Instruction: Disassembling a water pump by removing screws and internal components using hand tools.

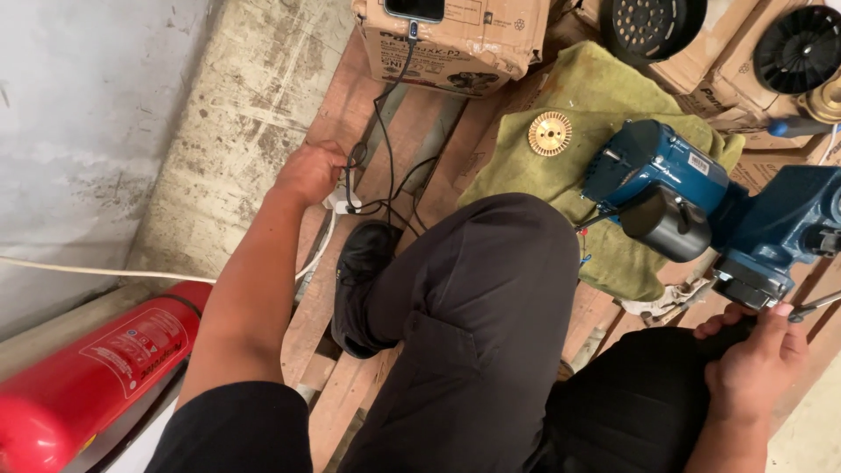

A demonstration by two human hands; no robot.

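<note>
Pump (pixel 701 197), blue and partly stripped, lies on its side on a green cloth (pixel 613 88) at the right of the wooden pallet (pixel 420 131), its black capacitor can (pixel 667 223) facing up and thin red and blue wires (pixel 585 229) hanging loose at its near end. A brass impeller (pixel 549 133) lies apart from it on the cloth, so the pump looks taken down rather than put together; I judge the work to be somewhere in the middle, with the impeller off and nothing yet refitted. The right hand (pixel 753 359) rests on the person's knee just below the pump's end, fingers curled, and a thin metal tool (pixel 815 305) shows at its fingertips; whether the hand grips it I cannot tell. The left hand (pixel 311 171) reaches well away to the far left of the pallet, loosely closed over a white plug block (pixel 343 203) where black cables (pixel 385 131) meet; what exactly it grips is hidden under the fingers. One cable runs up to a phone (pixel 416 9) lying on a cardboard box (pixel 451 44). The person's shoe (pixel 359 271) sits on the pallet between the two hands. Beyond the cloth stand more boxes holding black fan covers (pixel 802 44). A red extinguisher (pixel 88 377) lies against the wall at lower left, with a white cord (pixel 88 270) running above it.
</note>
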